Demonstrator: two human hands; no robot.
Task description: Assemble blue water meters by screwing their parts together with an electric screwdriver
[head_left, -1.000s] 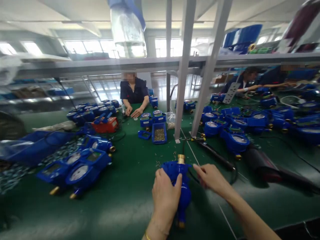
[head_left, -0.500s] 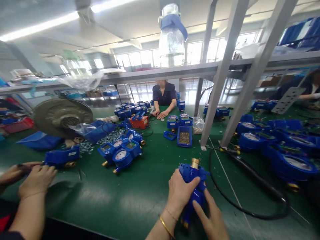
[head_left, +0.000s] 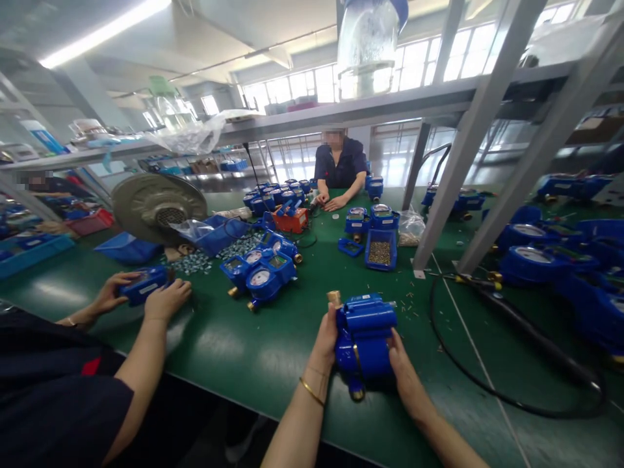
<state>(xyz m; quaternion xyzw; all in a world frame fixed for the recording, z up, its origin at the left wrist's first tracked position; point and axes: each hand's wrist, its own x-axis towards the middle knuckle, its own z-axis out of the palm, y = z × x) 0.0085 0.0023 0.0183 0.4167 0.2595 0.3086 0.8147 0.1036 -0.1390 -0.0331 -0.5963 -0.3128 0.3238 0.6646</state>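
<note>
I hold a blue water meter [head_left: 364,335] with brass fittings between both hands, just above the green table [head_left: 273,351]. My left hand [head_left: 325,338] grips its left side, thumb near the upper brass end. My right hand [head_left: 400,364] clasps its right side. The meter's closed blue lid faces up. A gold bracelet circles my left wrist.
A co-worker's hands [head_left: 146,296] hold another blue meter at my left. A cluster of meters [head_left: 260,270] lies ahead, a blue tray of small parts [head_left: 380,250] beyond. A black hose [head_left: 511,364] loops at right, by grey frame posts [head_left: 453,156]. More meters [head_left: 560,260] crowd the right side. A person [head_left: 340,170] sits opposite.
The meter has been turned from standing on end to lying with its lid up, and my right hand moved from below it to its right side. The view swung left, showing the co-worker more.
</note>
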